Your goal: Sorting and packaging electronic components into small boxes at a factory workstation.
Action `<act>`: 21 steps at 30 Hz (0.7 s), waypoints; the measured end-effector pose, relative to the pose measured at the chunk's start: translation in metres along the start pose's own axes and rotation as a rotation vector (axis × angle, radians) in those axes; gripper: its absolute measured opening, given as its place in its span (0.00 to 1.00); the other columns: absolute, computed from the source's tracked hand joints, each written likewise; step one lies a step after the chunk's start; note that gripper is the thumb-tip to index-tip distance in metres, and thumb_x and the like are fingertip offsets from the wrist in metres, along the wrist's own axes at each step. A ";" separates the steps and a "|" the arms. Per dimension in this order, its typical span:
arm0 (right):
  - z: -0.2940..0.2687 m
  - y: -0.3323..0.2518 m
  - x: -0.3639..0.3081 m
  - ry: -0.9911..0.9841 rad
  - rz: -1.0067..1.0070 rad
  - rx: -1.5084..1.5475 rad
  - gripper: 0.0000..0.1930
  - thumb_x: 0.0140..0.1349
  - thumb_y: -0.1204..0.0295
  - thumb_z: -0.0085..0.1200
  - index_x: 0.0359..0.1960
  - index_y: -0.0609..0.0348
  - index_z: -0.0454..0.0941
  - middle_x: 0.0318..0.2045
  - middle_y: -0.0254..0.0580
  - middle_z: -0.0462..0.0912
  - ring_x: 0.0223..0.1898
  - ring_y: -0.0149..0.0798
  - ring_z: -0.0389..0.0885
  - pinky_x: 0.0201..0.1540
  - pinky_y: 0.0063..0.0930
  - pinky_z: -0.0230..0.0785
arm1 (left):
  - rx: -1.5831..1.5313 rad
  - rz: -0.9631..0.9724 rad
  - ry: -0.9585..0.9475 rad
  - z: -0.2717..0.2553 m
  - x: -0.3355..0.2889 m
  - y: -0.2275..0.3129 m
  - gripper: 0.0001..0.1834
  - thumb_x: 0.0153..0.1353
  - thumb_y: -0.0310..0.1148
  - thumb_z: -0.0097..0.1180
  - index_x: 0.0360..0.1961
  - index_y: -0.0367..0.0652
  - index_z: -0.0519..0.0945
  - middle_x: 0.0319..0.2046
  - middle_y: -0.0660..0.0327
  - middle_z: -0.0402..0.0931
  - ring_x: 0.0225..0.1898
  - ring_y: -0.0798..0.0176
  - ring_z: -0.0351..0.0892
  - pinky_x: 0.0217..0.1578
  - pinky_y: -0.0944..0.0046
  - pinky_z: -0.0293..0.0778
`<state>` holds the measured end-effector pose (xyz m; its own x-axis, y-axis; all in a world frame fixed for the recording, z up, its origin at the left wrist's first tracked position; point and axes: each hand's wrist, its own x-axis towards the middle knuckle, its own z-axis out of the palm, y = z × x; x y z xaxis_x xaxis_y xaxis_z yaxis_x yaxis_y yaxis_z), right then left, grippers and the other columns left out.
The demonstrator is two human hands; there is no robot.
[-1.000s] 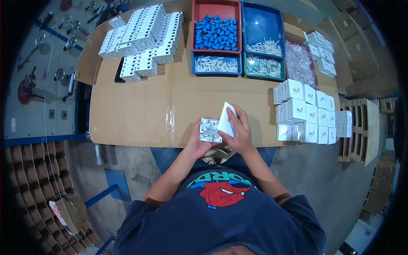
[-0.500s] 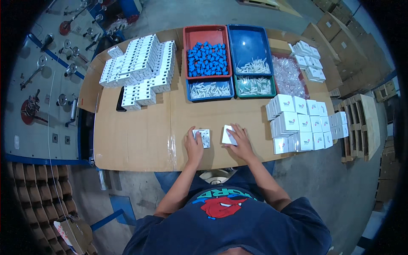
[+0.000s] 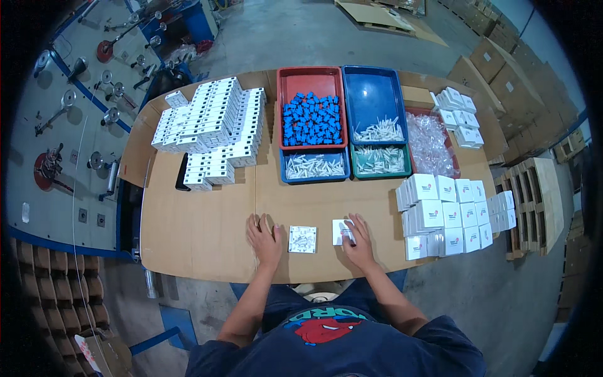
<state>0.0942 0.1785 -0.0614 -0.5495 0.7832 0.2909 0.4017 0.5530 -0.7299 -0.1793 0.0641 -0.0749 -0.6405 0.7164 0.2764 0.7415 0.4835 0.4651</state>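
Resting flat on the cardboard-covered worktop (image 3: 207,232), my left hand (image 3: 265,237) lies empty with fingers spread beside a small white square plate (image 3: 302,239), while my right hand (image 3: 358,239) fingers press a white box (image 3: 340,231).

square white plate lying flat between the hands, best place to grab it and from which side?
Take the white plate by its left and right edges, coming straight down from above. It lies flat on the cardboard top with bare space all round, so both edges look open. The left hand rests flat just beside it and seems the nearer grip; the right hand is on a small white piece.
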 end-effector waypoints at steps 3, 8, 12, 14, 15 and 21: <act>0.006 -0.006 0.040 0.093 0.047 -0.068 0.22 0.63 0.76 0.57 0.61 0.58 0.76 0.63 0.50 0.75 0.69 0.55 0.70 0.69 0.45 0.64 | 0.105 -0.019 -0.048 0.003 0.002 -0.002 0.31 0.68 0.45 0.55 0.66 0.36 0.69 0.70 0.39 0.59 0.74 0.36 0.52 0.71 0.37 0.49; 0.021 -0.005 0.166 0.112 -0.019 0.004 0.13 0.62 0.78 0.56 0.48 0.61 0.80 0.49 0.50 0.80 0.53 0.57 0.79 0.54 0.42 0.74 | 0.144 -0.048 -0.059 0.002 0.003 0.001 0.32 0.68 0.48 0.54 0.65 0.36 0.70 0.69 0.40 0.59 0.74 0.39 0.52 0.72 0.39 0.49; 0.036 0.011 0.271 0.088 -0.213 -0.218 0.09 0.60 0.79 0.56 0.41 0.59 0.82 0.42 0.46 0.82 0.48 0.54 0.79 0.49 0.46 0.75 | 0.146 -0.056 -0.063 0.002 0.006 0.001 0.32 0.68 0.49 0.54 0.65 0.36 0.70 0.70 0.41 0.59 0.75 0.40 0.51 0.72 0.39 0.48; 0.040 0.025 0.301 0.050 -0.221 -0.286 0.08 0.59 0.79 0.57 0.40 0.59 0.83 0.40 0.45 0.82 0.47 0.53 0.79 0.48 0.47 0.75 | 0.136 -0.062 -0.065 0.002 0.008 0.005 0.32 0.68 0.49 0.54 0.65 0.36 0.70 0.70 0.41 0.58 0.75 0.40 0.51 0.72 0.39 0.48; 0.043 0.030 0.311 0.020 -0.221 -0.314 0.07 0.59 0.78 0.57 0.39 0.58 0.83 0.39 0.44 0.82 0.47 0.52 0.79 0.48 0.47 0.76 | 0.134 -0.062 -0.063 0.001 0.009 0.006 0.32 0.68 0.49 0.54 0.65 0.36 0.71 0.70 0.40 0.58 0.75 0.40 0.51 0.72 0.39 0.48; 0.053 0.039 0.331 -0.062 -0.326 -0.443 0.19 0.62 0.69 0.60 0.56 0.51 0.80 0.64 0.49 0.74 0.64 0.53 0.73 0.58 0.47 0.73 | 0.149 -0.077 -0.068 0.000 0.009 0.005 0.33 0.67 0.49 0.54 0.65 0.36 0.71 0.70 0.40 0.59 0.74 0.40 0.52 0.72 0.39 0.48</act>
<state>-0.1107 0.4440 -0.0258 -0.7337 0.5407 0.4114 0.4659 0.8411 -0.2747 -0.1817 0.0730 -0.0704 -0.6854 0.7043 0.1850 0.7154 0.6038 0.3516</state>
